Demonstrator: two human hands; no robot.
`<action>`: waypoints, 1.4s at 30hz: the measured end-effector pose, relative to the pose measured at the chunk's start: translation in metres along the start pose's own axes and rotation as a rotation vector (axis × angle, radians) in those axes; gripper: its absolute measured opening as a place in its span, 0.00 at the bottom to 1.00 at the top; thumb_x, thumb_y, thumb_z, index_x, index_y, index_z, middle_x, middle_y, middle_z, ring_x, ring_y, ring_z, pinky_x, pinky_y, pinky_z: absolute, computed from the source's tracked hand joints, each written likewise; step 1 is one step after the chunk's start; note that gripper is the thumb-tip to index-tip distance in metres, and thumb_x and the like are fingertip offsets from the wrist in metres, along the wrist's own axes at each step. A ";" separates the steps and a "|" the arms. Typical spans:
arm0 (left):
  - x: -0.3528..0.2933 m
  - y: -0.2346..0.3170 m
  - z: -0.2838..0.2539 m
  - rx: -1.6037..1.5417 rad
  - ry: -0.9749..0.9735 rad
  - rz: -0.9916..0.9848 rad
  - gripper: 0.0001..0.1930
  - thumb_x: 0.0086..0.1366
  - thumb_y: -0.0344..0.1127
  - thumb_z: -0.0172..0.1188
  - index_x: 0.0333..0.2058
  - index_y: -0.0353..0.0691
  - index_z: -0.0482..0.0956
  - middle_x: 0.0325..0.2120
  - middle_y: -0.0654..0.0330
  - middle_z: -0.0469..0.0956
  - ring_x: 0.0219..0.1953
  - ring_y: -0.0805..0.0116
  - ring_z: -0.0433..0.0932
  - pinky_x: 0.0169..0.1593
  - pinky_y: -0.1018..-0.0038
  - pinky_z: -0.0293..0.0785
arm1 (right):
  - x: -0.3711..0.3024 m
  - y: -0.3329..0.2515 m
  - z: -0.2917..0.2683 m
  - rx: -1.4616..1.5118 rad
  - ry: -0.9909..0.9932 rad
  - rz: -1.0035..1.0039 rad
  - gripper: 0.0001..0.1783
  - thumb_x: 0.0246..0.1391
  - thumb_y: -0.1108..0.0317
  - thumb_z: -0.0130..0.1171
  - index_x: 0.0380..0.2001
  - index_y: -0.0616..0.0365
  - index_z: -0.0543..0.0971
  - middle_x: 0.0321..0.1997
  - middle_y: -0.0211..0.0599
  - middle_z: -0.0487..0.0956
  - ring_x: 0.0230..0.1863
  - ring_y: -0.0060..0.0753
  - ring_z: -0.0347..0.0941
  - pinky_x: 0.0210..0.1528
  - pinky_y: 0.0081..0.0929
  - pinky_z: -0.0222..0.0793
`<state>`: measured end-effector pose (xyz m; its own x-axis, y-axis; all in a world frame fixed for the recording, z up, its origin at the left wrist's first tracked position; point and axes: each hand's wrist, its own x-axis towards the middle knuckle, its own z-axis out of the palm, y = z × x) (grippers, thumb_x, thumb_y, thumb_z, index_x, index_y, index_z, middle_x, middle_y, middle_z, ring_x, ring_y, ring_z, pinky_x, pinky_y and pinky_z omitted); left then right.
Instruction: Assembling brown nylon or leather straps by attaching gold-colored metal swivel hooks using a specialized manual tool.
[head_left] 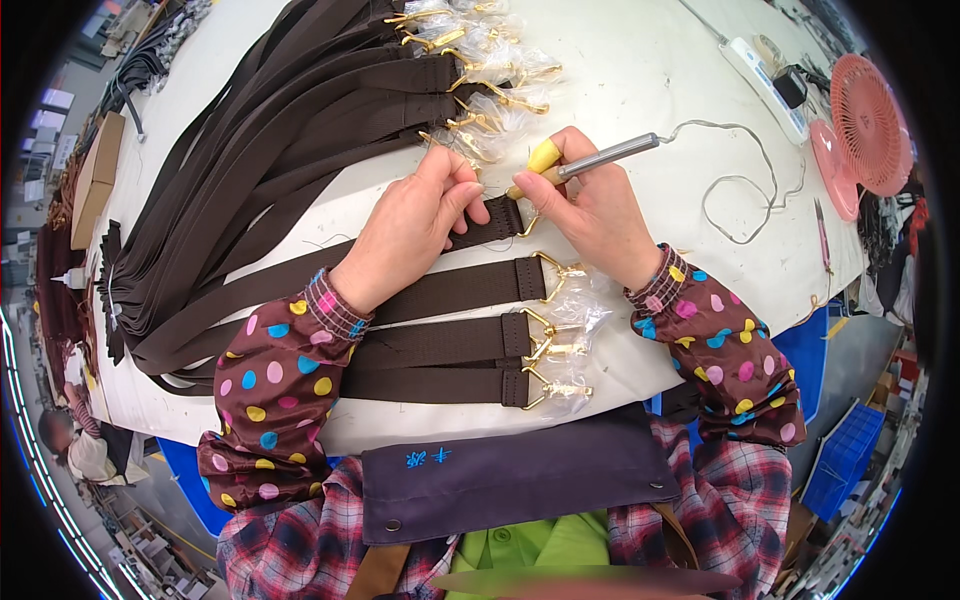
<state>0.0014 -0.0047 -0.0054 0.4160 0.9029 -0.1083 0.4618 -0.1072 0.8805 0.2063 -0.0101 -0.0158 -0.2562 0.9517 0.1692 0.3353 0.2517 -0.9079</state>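
Head view, my two hands at work on a white tabletop [640, 70]. At 9 o'clock a small glue-type bottle [68, 277] stands at the table edge, with a flat cardboard box [95, 180] above it toward 10 o'clock; what the box holds I cannot tell. From 10 to 12 o'clock lies a fanned pile of dark brown webbing straps [270, 130], their gold clasps [480, 75] wrapped in clear plastic and gathered at 12 o'clock. At centre my left hand [410, 225] is closed in a pinch on the end of the strap in work [495, 222], pressing it to the tabletop. Below it, toward 6 o'clock, three more straps [450, 340] lie side by side, each ending in a wrapped gold clasp; whether these are the treated ones or the ones waiting cannot be read from this view, so I judge only that the work is mid-batch. Just right of centre my right hand [595, 215] grips a heated-tip tool [585, 160] with a yellow collar and metal barrel, its tip touching the strap end. Its grey cord [740, 185] loops toward 2 o'clock to a white power strip [765, 85]. At 2 to 3 o'clock stands a pink desk fan [870, 125]. A blue crate [845, 455] at 4 o'clock sits below the table; its contents are hidden.
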 end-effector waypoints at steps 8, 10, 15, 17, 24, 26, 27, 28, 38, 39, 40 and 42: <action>0.001 0.001 -0.005 -0.022 -0.081 -0.013 0.04 0.71 0.32 0.46 0.37 0.39 0.65 0.26 0.64 0.77 0.25 0.80 0.71 0.27 0.83 0.71 | 0.000 0.000 0.000 0.003 0.000 0.011 0.11 0.58 0.66 0.60 0.33 0.59 0.70 0.23 0.24 0.72 0.23 0.11 0.61 0.24 0.14 0.58; 0.001 0.001 -0.005 -0.025 -0.087 0.010 0.04 0.71 0.32 0.46 0.37 0.38 0.65 0.26 0.63 0.77 0.25 0.79 0.71 0.28 0.81 0.71 | 0.000 0.000 -0.001 0.000 0.000 0.010 0.11 0.58 0.66 0.60 0.33 0.59 0.70 0.23 0.24 0.72 0.23 0.10 0.61 0.23 0.14 0.57; -0.001 0.004 -0.010 0.113 -0.066 0.046 0.05 0.67 0.31 0.51 0.38 0.37 0.66 0.25 0.56 0.79 0.26 0.61 0.78 0.30 0.69 0.73 | -0.001 0.001 -0.001 0.009 0.000 -0.003 0.11 0.58 0.66 0.60 0.33 0.59 0.70 0.24 0.24 0.72 0.24 0.10 0.61 0.24 0.13 0.58; -0.001 0.004 -0.010 0.237 -0.023 0.116 0.07 0.65 0.31 0.53 0.40 0.38 0.67 0.25 0.53 0.79 0.27 0.56 0.79 0.30 0.66 0.74 | -0.001 0.001 -0.001 0.020 -0.002 -0.012 0.11 0.58 0.66 0.60 0.34 0.59 0.70 0.24 0.24 0.72 0.24 0.10 0.62 0.25 0.13 0.58; 0.003 0.004 -0.009 0.406 -0.006 0.261 0.10 0.61 0.29 0.57 0.42 0.42 0.71 0.24 0.52 0.76 0.26 0.53 0.77 0.30 0.65 0.71 | 0.000 0.000 -0.001 0.056 -0.036 0.030 0.10 0.58 0.67 0.61 0.34 0.59 0.70 0.25 0.23 0.72 0.24 0.09 0.61 0.25 0.12 0.57; 0.004 0.003 -0.010 0.418 -0.019 0.267 0.08 0.61 0.31 0.56 0.39 0.42 0.71 0.26 0.51 0.78 0.29 0.49 0.78 0.32 0.61 0.72 | 0.000 0.000 -0.001 0.044 -0.034 0.027 0.10 0.58 0.67 0.61 0.34 0.59 0.70 0.25 0.22 0.72 0.24 0.09 0.60 0.24 0.12 0.56; 0.004 0.001 -0.010 0.418 -0.020 0.276 0.07 0.61 0.32 0.56 0.38 0.41 0.71 0.26 0.52 0.78 0.29 0.49 0.77 0.31 0.61 0.72 | 0.000 0.000 -0.001 0.040 -0.036 0.034 0.10 0.57 0.67 0.61 0.34 0.59 0.70 0.24 0.22 0.71 0.24 0.08 0.59 0.24 0.12 0.55; 0.005 -0.001 -0.009 0.419 -0.021 0.285 0.06 0.61 0.32 0.56 0.36 0.41 0.71 0.26 0.52 0.78 0.29 0.49 0.77 0.31 0.61 0.72 | 0.000 0.000 -0.001 0.035 -0.037 0.041 0.11 0.57 0.67 0.61 0.34 0.59 0.70 0.24 0.21 0.71 0.24 0.08 0.59 0.24 0.12 0.55; 0.004 -0.004 -0.007 0.456 0.003 0.254 0.07 0.64 0.37 0.56 0.34 0.41 0.70 0.24 0.53 0.78 0.28 0.50 0.78 0.31 0.59 0.71 | 0.000 0.001 -0.001 0.012 -0.057 0.046 0.10 0.57 0.68 0.61 0.34 0.59 0.69 0.24 0.21 0.69 0.23 0.08 0.57 0.24 0.11 0.54; 0.004 -0.004 -0.007 0.461 0.000 0.249 0.07 0.64 0.37 0.55 0.34 0.41 0.70 0.24 0.53 0.78 0.28 0.50 0.78 0.31 0.59 0.72 | 0.000 0.001 -0.001 0.019 -0.058 0.049 0.11 0.57 0.67 0.61 0.34 0.59 0.69 0.24 0.21 0.69 0.23 0.08 0.58 0.24 0.11 0.54; 0.004 -0.003 -0.007 0.467 -0.002 0.242 0.07 0.64 0.37 0.55 0.34 0.41 0.70 0.24 0.53 0.78 0.28 0.50 0.78 0.31 0.59 0.72 | 0.000 0.001 -0.001 0.027 -0.060 0.051 0.11 0.57 0.67 0.61 0.34 0.59 0.69 0.24 0.21 0.69 0.23 0.08 0.58 0.24 0.12 0.54; 0.004 -0.003 -0.007 0.466 -0.002 0.237 0.07 0.65 0.37 0.55 0.34 0.41 0.70 0.24 0.53 0.78 0.28 0.50 0.78 0.31 0.59 0.72 | 0.000 0.001 -0.001 0.024 -0.061 0.051 0.11 0.57 0.67 0.61 0.34 0.59 0.69 0.24 0.21 0.69 0.23 0.08 0.58 0.24 0.12 0.54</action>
<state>-0.0036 0.0022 -0.0058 0.5528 0.8306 0.0674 0.6545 -0.4828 0.5818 0.2075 -0.0095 -0.0162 -0.2946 0.9504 0.0997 0.3277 0.1985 -0.9237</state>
